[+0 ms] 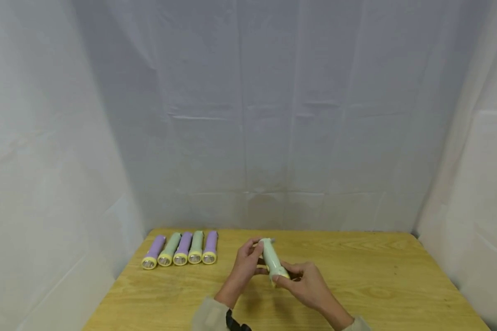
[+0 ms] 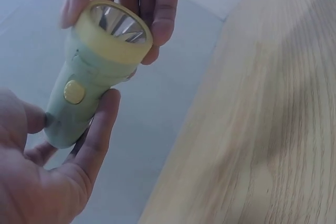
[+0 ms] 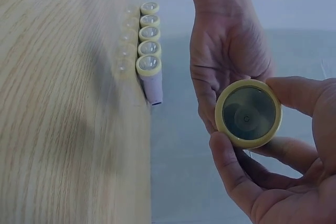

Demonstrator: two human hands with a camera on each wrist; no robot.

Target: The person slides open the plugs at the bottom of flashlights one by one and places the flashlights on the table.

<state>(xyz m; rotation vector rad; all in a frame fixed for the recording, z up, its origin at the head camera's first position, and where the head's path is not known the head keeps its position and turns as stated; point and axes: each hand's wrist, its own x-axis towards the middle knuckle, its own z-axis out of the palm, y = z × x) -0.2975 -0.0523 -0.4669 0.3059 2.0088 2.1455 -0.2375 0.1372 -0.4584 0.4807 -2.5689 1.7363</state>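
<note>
The held flashlight (image 1: 272, 258) is mint green, with a pale yellow rim (image 2: 107, 45) and switch (image 2: 74, 92). Flashlight row (image 1: 184, 243) alternates purple-green-purple-green-purple, all yellow-rimmed btw. Table (image 1: 368, 280)'s yellowish woodgrain, sheets (image 1: 265, 138) greyish-white, sleeves (image 1: 209, 315) beige.

A pale green flashlight (image 1: 271, 258) with a yellow rim (image 2: 107, 47) and yellow switch (image 2: 74, 92) is held aslant above the worktop (image 1: 377, 276), its lens (image 3: 249, 113) turned away from the far edge.

- Left sleeve (image 1: 209, 315): pale beige, ending on the forearm.
- Black strap (image 1: 234, 322) against that sleeve.
- Right sleeve (image 1: 358, 324): similarly pale, only its end visible.
- Left hand (image 1: 244, 264) and right hand (image 1: 306, 281): bare.
</note>
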